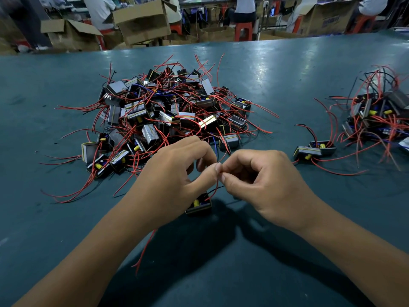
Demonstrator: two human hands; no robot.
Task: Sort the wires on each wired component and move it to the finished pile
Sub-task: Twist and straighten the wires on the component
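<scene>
Workshop, teal table [287,69] | cardboard boxes [141,21] behind | both hands pinch red wire [218,185]

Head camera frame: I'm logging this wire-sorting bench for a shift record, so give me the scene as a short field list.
surface: green table
big pile: tangled wired components, centre-left
small pile: more components, far right
stray pair: two components between the piles
component in work: hanging below the hands
left hand: pinches its wires
right hand: pinches the same wires
wire colours: mostly red, some black and blue
background: cardboard boxes, seated people
</scene>
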